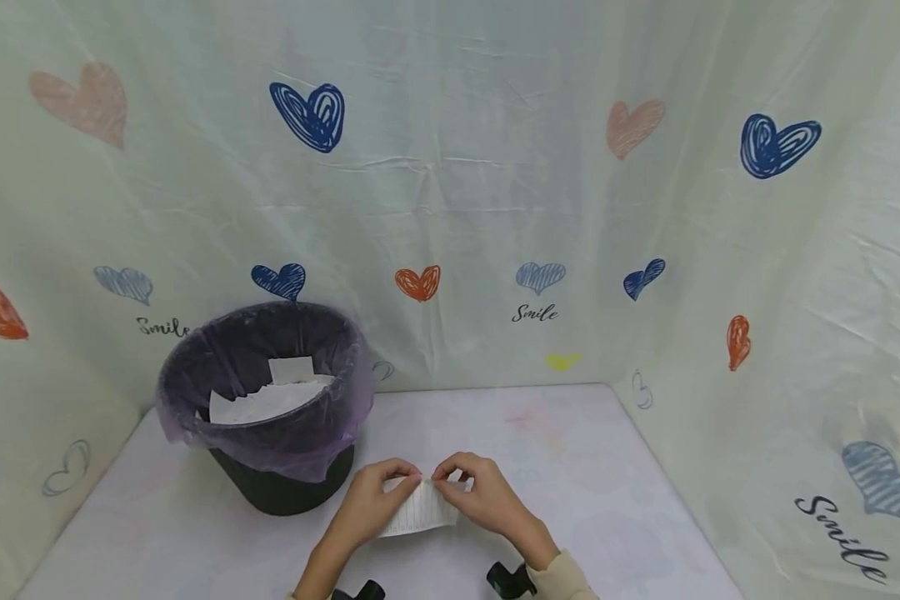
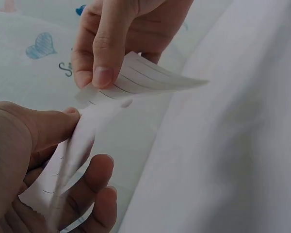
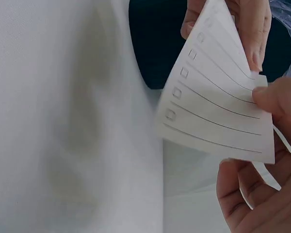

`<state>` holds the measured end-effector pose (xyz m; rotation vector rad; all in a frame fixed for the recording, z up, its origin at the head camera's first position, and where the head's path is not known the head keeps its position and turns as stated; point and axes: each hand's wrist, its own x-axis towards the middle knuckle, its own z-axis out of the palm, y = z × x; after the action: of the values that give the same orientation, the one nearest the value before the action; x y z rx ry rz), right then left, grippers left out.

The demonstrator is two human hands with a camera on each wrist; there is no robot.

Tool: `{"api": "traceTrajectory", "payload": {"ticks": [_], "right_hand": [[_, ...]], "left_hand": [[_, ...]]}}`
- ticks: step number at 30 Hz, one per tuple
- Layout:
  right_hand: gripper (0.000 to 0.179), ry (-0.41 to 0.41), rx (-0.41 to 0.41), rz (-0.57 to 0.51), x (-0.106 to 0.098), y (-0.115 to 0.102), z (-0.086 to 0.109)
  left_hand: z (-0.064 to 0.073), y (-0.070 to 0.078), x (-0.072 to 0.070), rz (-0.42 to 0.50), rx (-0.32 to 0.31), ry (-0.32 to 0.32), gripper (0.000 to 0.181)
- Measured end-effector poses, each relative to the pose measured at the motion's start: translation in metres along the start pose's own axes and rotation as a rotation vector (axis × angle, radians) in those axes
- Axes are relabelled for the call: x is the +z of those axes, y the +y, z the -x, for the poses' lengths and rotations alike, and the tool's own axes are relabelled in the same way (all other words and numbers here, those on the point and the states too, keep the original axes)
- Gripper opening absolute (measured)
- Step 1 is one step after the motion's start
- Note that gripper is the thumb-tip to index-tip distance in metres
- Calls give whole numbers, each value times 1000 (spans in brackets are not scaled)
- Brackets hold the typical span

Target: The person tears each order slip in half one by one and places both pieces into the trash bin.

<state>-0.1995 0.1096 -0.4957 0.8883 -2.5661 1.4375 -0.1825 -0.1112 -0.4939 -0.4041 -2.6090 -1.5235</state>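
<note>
A small sheet of lined paper [image 1: 420, 510] with a column of little checkboxes hangs between both hands above the table. My left hand [image 1: 371, 504] pinches its upper edge between thumb and fingers. Close beside it, my right hand [image 1: 487, 500] pinches the same edge, thumb toward me. In the right wrist view the paper [image 3: 213, 104] fans out with its ruled side showing. The left wrist view has the paper [image 2: 140, 77] bent where the thumbs meet it, and part of it is hidden behind the left fingers.
A black bin [image 1: 277, 483] with a purple liner [image 1: 322, 446] stands at the left of the white table [image 1: 570, 500]. White paper pieces [image 1: 270, 404] lie inside it. Curtains with printed hearts [image 1: 450, 208] enclose the back and sides. Black wrist devices [image 1: 508, 579] show at the front.
</note>
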Motion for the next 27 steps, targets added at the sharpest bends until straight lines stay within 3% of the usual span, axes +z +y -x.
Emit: {"api": "traceTrajectory", "payload": {"ticks": [7, 14, 22, 27], "right_hand": [[7, 117, -16, 38, -4, 6, -1], [7, 96, -35, 40, -8, 10, -1], [6, 117, -132, 25, -6, 11, 0], [9, 142, -117, 36, -7, 11, 0]], "left_hand": [[1, 1, -7, 17, -19, -15, 12], [1, 0, -9, 19, -38, -7, 11], [-2, 0, -9, -16, -85, 74, 5], [-4, 2, -10, -11, -83, 82, 5]]}}
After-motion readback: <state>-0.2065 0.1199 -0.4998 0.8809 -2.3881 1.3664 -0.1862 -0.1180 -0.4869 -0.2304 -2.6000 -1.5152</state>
